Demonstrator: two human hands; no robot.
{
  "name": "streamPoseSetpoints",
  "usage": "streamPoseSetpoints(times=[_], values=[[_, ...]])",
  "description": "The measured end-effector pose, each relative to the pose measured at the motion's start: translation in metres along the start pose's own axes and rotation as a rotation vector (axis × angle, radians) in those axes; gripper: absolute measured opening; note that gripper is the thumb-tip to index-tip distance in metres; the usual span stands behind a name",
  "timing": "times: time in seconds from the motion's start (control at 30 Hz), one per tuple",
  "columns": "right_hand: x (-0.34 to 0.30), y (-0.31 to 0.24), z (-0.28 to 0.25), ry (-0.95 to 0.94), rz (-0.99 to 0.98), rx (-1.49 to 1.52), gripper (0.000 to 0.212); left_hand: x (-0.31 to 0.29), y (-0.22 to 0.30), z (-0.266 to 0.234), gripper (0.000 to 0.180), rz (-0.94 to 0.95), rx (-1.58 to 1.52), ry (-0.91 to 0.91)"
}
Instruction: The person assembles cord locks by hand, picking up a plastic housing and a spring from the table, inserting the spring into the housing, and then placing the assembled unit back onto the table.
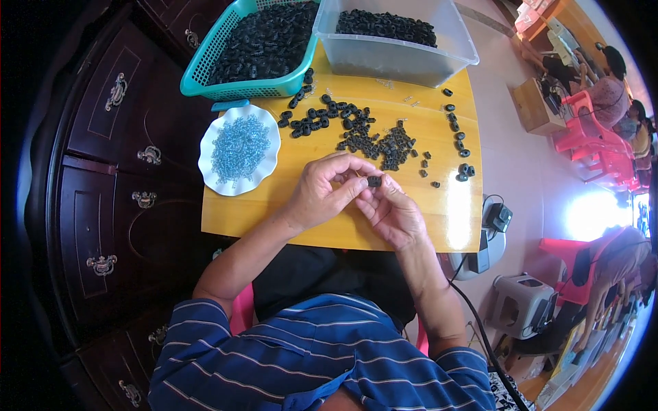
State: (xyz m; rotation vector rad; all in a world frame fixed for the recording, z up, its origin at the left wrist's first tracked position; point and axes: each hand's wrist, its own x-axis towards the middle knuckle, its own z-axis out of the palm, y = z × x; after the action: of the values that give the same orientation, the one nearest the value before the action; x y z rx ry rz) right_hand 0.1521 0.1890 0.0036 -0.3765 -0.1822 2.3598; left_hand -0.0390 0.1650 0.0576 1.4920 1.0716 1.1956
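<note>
Over the near part of the yellow table, my two hands meet around a small black plastic piece. My left hand is closed, thumb and forefinger pinching at the piece's left side. From the right, my right hand grips it with the thumb, its other fingers curled beneath. Just beyond my fingertips lies a heap of small black parts. Larger black oval parts spread to the left of that heap. A white scalloped plate to my left holds many tiny shiny bluish pieces, seemingly springs.
A teal basket and a translucent plastic bin, both full of black parts, stand at the far edge. More black oval parts line the right side. Dark wooden drawers flank me on the left. People sit at tables on the right.
</note>
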Motion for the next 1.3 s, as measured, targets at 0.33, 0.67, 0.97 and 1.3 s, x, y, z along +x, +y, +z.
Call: streamPoseSetpoints(times=[0.33, 0.67, 0.97, 1.3], values=[[-0.002, 0.000, 0.005, 0.047, 0.014, 0.050, 0.031, 0.001, 0.002, 0.001, 0.019, 0.021, 0.010, -0.003], [-0.001, -0.001, 0.012, 0.042, -0.003, 0.013, 0.036, 0.006, 0.011, 0.005, 0.020, 0.079, 0.025, 0.064], [-0.002, 0.004, 0.010, 0.056, 0.007, -0.110, 0.037, 0.011, 0.005, 0.007, 0.015, 0.295, 0.432, 0.086], [-0.003, 0.004, 0.019, 0.053, 0.021, -0.177, 0.032, 0.056, 0.030, -0.076, 0.005, 0.050, 0.460, 0.271]])
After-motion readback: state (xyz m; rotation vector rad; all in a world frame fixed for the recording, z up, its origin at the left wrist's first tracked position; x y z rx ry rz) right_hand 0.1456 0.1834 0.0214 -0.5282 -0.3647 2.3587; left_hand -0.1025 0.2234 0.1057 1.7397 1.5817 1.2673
